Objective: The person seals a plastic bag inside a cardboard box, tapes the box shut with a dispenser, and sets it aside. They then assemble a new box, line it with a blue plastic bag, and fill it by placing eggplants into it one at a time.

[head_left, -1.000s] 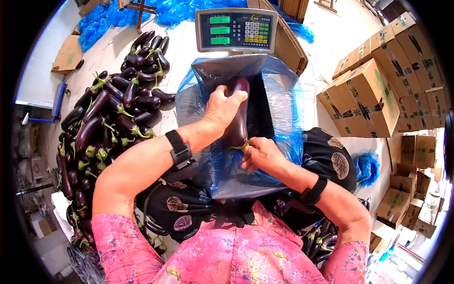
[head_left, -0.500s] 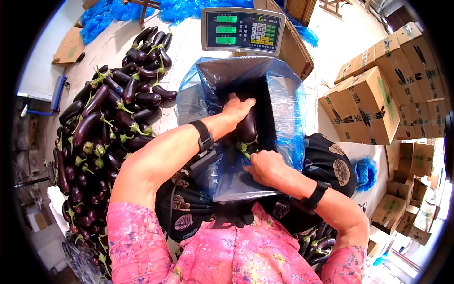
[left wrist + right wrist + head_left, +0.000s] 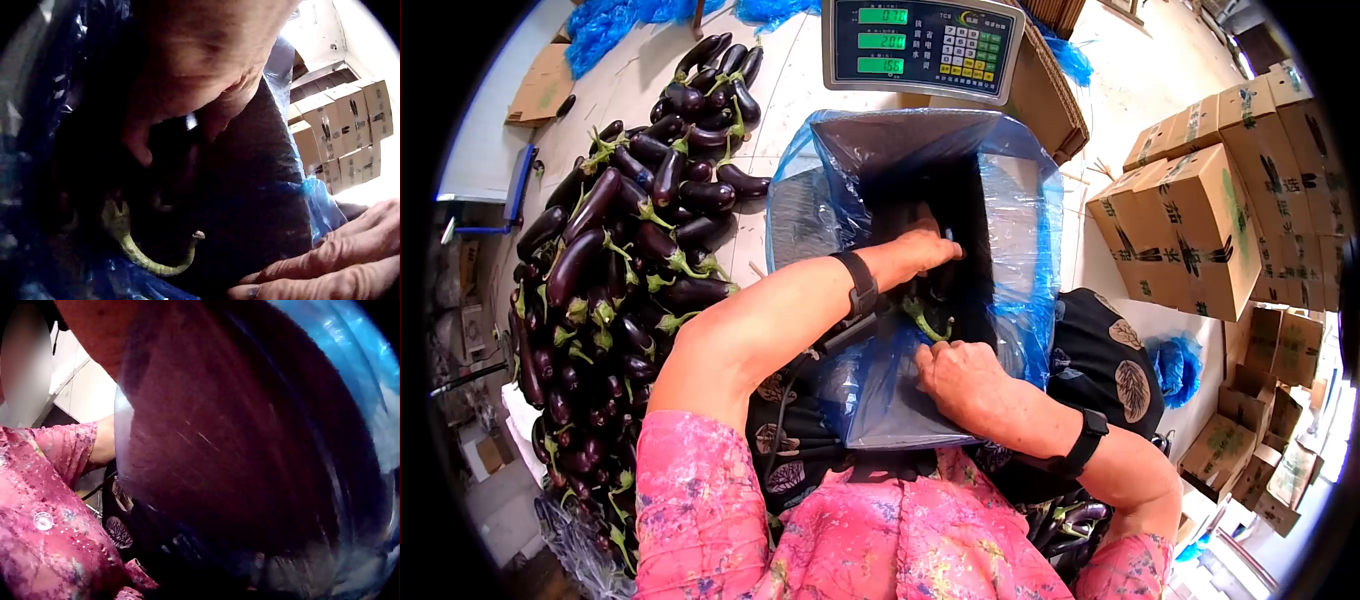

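Observation:
An eggplant lies in the shadowed inside of a box lined with blue plastic film [image 3: 1020,230], its curved green stem [image 3: 927,322] pointing toward the person. My left hand [image 3: 922,248] reaches down into the box and grips the eggplant's dark body. In the left wrist view thumb and fingers [image 3: 215,122] straddle it, and the stem [image 3: 156,267] curls below them. My right hand [image 3: 975,385] rests at the near side of the box with loosely bent fingers, close to the stem tip but apart from it. Film fills most of the right wrist view.
A large heap of eggplants [image 3: 615,270] covers the floor on the left. Behind the box stands a scale display [image 3: 920,45] with green digits. Stacked cartons [image 3: 1200,225] are on the right, and a crumpled blue bag [image 3: 1175,370] lies beside the person's leg.
The left hand has lowered the eggplant deeper into the box. The right hand has let go of the stem and moved slightly toward the near side. The scale digits have changed.

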A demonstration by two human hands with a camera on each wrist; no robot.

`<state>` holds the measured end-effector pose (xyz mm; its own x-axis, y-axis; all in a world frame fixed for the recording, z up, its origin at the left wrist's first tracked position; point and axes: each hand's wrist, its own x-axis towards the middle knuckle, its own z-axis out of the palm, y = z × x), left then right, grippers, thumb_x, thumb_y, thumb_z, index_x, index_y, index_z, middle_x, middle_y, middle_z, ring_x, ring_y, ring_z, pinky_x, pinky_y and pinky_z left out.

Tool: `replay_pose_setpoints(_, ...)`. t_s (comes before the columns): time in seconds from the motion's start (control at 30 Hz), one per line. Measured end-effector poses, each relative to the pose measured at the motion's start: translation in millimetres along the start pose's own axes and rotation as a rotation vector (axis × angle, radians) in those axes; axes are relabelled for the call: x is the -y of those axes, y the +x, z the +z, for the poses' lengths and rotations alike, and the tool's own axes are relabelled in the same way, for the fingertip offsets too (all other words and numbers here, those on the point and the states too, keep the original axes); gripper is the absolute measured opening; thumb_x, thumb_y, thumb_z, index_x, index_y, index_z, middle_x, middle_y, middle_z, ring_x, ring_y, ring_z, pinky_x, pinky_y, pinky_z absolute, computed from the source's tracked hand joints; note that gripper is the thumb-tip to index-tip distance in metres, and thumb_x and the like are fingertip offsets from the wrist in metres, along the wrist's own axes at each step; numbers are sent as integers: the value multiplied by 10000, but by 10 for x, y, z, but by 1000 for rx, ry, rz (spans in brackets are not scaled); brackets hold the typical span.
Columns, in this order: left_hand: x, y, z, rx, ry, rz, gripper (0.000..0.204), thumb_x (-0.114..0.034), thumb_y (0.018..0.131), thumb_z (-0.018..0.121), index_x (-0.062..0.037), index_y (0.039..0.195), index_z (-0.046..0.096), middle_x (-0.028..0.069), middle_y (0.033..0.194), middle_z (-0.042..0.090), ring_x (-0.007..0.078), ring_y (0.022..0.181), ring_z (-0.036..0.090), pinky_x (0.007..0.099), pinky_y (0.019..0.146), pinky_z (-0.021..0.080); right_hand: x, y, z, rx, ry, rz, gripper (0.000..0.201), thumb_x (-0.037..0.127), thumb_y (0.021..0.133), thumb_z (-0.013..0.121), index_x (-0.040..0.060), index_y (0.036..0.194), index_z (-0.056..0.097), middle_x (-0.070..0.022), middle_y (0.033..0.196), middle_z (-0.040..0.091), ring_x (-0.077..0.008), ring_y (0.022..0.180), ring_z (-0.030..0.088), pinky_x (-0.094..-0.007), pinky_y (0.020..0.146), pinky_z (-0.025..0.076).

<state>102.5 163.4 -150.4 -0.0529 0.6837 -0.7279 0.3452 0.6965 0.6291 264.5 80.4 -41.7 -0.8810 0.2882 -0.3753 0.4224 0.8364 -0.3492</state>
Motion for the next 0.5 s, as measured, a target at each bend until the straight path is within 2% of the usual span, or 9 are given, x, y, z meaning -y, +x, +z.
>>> replay_pose_setpoints(0.07,65,48,77,-61,53,35,874,-369,797,747,77,1421,328,269,1238,610,381,1117,626,416,870,558,4,-18,-30,-28,-9,-4,128,96,833,603,5,913,645,-143,818,704,-265,729,727,-379,594,580)
replay_pose_setpoints(0.13,29,-81,184,-273,265,126,990,-368,802,736,92,1495,198,313,1206,622,413,1140,623,433,929,535,1,-44,-82,-3,7,10,128,98,839,597,6,917,639,-143,809,704,-257,723,727,-371,588,578)
replay_pose_setpoints(0.17,-1,-92,165,-200,248,102,1118,-364,803,732,91,1531,17,355,1222,597,451,1148,611,453,1009,487,-5,-56,-62,8,-14,13,129,101,843,595,3,919,628,-145,788,698,-261,715,724,-371,577,573)
replay_pose_setpoints(0.27,80,244,214,-191,306,120,1101,-424,748,772,103,1484,145,314,1167,643,448,1075,646,419,898,554,-29,-52,3,-43,-39,14,126,102,843,596,-1,911,618,-150,768,692,-271,702,717,-376,576,569)
replay_pose_setpoints(0.3,37,251,100,-74,224,63,1092,-441,761,781,104,1488,174,303,1207,628,428,1039,666,430,848,578,-43,-23,11,90,-11,58,331,270,896,662,-18,1044,591,-170,863,680,-337,774,689,-438,649,556)
replay_pose_setpoints(0.4,36,125,-70,-17,161,98,1053,-448,775,791,91,1480,226,283,1255,606,371,1018,683,423,779,600,-89,-40,11,111,16,22,348,292,896,670,-11,1050,591,-175,888,680,-352,802,689,-443,666,556)
replay_pose_setpoints(0.43,-48,1,-178,74,163,55,968,-426,828,764,62,1497,262,270,1300,576,319,977,697,392,722,609,-94,-49,-16,125,38,38,351,298,899,671,-7,1052,591,-177,897,680,-359,816,689,-447,674,556)
replay_pose_setpoints(0.5,-197,-209,-441,125,149,78,838,-389,875,727,49,1475,341,246,1266,605,276,941,703,356,726,603,-93,-76,-122,154,89,72,355,310,904,673,0,1057,591,-181,916,680,-373,843,687,-456,691,556)
